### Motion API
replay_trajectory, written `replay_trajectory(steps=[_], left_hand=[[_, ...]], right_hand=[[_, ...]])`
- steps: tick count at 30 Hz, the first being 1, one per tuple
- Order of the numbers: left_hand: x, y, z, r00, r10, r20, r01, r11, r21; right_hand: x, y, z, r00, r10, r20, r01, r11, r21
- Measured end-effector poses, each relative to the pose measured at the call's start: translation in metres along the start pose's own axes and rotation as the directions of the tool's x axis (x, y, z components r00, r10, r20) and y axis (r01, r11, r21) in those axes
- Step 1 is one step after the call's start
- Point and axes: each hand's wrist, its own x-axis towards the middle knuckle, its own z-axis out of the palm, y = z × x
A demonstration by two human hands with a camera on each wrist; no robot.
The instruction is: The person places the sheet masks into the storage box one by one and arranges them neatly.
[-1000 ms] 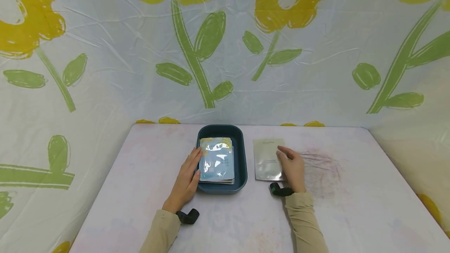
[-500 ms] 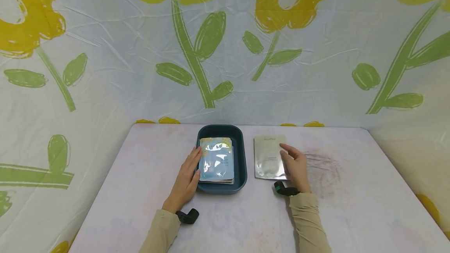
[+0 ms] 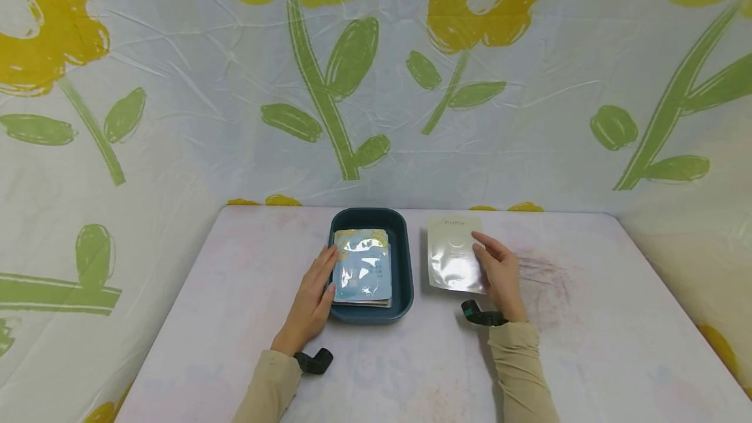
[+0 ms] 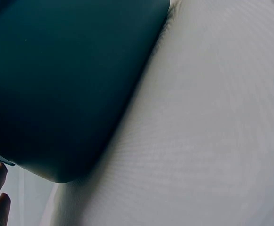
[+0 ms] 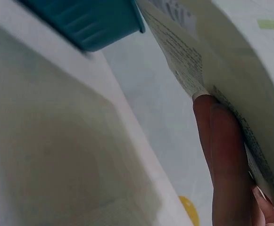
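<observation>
My right hand point(image 3: 501, 273) pinches a silvery-cream sheet mask packet point(image 3: 455, 256) at its right edge, thumb on top and the other fingers beneath. The packet is lifted off the table, and its printed underside shows in the right wrist view, with my fingers point(image 5: 228, 155) against it. To its left stands a dark teal tray point(image 3: 401, 279) holding a small stack of packets, a shiny blue and yellow one point(image 3: 361, 273) on top. My left hand point(image 3: 308, 302) rests at the tray's left rim with its fingers straight. The left wrist view is mostly the tray's outer wall point(image 4: 70, 84).
The tray and packets are on a pale, faintly stained table point(image 3: 376, 371). Behind it and at both sides hangs a white sheet point(image 3: 229, 83) printed with yellow flowers and green stems. Each wrist wears a black strap camera point(image 3: 314, 362).
My right hand has raised the sheet mask packet from the table and shifted it slightly away and to the right. The left hand and tray have stayed put.
</observation>
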Motion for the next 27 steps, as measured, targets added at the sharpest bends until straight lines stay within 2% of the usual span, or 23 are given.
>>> replay_trajectory(steps=[8,19,23,27], left_hand=[[0.001,0.001,-0.002,1.0,-0.007,0.007,0.007,1.0,-0.005],[0.002,0.001,-0.002,1.0,0.027,-0.005,-0.027,0.999,0.019],[0.002,0.001,-0.003,0.999,0.035,-0.003,-0.035,0.999,0.034],[0.002,0.001,-0.003,0.999,0.04,-0.001,-0.04,0.998,0.051]], right_hand=[[-0.006,-0.015,0.007,0.998,-0.022,0.061,0.02,0.999,0.046],[-0.014,-0.03,0.024,0.987,-0.023,0.16,0.01,0.997,0.081],[-0.019,-0.033,0.032,0.976,-0.019,0.215,0.001,0.996,0.084],[-0.024,-0.036,0.04,0.952,-0.001,0.305,-0.019,0.998,0.061]])
